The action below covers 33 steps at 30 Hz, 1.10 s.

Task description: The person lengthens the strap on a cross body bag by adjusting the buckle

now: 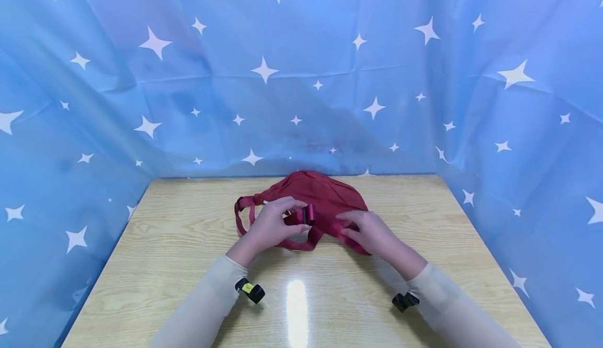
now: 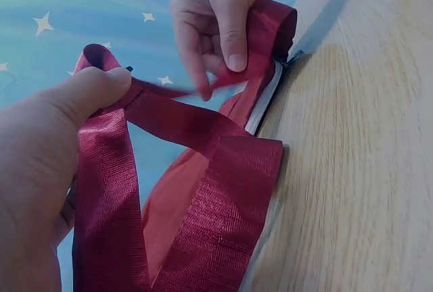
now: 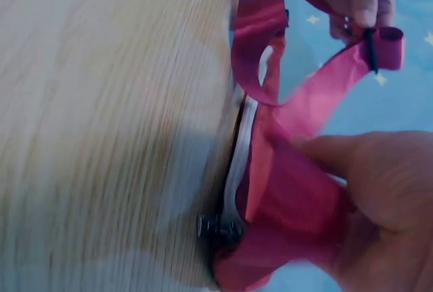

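- Two hands in head view: my left hand [image 1: 269, 226] pinches the red strap [image 1: 294, 217] by its black slider [image 1: 304, 216], probably steadying it; red bag [image 1: 332, 193] lies at the table's [image 1: 188, 285] far middle, my right hand [image 1: 374, 234] at its near-right.
- Left wrist: right thumb and finger pinch strap too, blurred; head view leaves that vague.
- Right wrist: strap spans hand to hand, likely against slack; black fitting [image 3: 220, 226] by pale trim [image 3: 241, 150], hidden from head.

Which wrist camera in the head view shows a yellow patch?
The left wrist camera, behind the left hand gripping the red webbing strap: it bears the yellow patch, while the right wrist camera shows only black.
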Tool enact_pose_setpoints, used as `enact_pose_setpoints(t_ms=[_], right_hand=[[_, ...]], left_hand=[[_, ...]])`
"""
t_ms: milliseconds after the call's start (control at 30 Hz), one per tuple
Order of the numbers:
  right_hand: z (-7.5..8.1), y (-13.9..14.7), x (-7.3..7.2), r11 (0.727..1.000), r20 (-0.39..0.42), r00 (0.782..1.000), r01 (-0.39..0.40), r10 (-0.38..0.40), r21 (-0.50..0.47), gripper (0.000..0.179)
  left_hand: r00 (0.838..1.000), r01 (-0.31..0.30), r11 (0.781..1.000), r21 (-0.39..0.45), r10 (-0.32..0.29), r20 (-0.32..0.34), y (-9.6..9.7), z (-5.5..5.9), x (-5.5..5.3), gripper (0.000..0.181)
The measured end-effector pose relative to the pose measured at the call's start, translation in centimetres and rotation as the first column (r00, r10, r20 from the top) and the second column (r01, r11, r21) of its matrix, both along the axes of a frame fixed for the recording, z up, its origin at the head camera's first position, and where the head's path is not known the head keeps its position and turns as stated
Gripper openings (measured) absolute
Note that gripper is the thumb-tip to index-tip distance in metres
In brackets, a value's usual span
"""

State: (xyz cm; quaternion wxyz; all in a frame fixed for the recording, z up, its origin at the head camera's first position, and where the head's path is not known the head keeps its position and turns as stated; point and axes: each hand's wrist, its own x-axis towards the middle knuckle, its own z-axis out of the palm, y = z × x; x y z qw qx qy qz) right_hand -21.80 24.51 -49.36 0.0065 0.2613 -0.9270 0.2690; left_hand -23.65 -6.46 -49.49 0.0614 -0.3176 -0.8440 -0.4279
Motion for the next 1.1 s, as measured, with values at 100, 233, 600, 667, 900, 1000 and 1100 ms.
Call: enact_pose_setpoints(t_ms=[100,233,600,667,900,1000,1100], right_hand=[[0.1,-1.0,0.0,0.997,0.118,0.993,0.011,-0.001,-0.082,0.042],[0.1,-2.7,-0.2,0.983,0.233,0.972,0.034,0.009,-0.179,0.047],[-0.4,-4.5,-0.3,0.974,0.131,0.991,0.035,-0.006,-0.222,0.034],[-0.2,-4.4,-0.1,0.973,0.104,0.995,0.033,-0.009,-0.23,0.032],[0.2,-2.6,0.1,0.99,0.008,1.0,0.011,-0.01,-0.14,0.033],[0.2,-1.7,0.0,0.998,-0.007,1.0,0.021,-0.022,-0.067,0.03],[0.1,-1.1,0.0,0.999,-0.01,0.999,0.034,-0.035,-0.016,0.029]], left_hand=[[1.0,0.005,1.0,0.0,-0.005,-0.011,-0.1,0.0,0.0,0.047],[1.0,0.006,1.0,0.006,-0.006,-0.012,-0.2,-0.1,-0.1,0.046],[0.999,-0.001,1.0,0.01,0.0,0.037,-0.2,0.0,-0.1,0.045],[1.0,-0.006,1.0,0.004,0.006,0.03,-0.2,0.0,-0.1,0.046],[1.0,0.0,1.0,-0.007,0.0,0.03,-0.6,-0.1,-0.3,0.047],[1.0,0.0,1.0,-0.001,0.0,0.025,-0.7,-0.1,-0.3,0.046],[1.0,-0.003,1.0,-0.006,0.003,0.011,-0.8,-0.2,-0.2,0.045]])
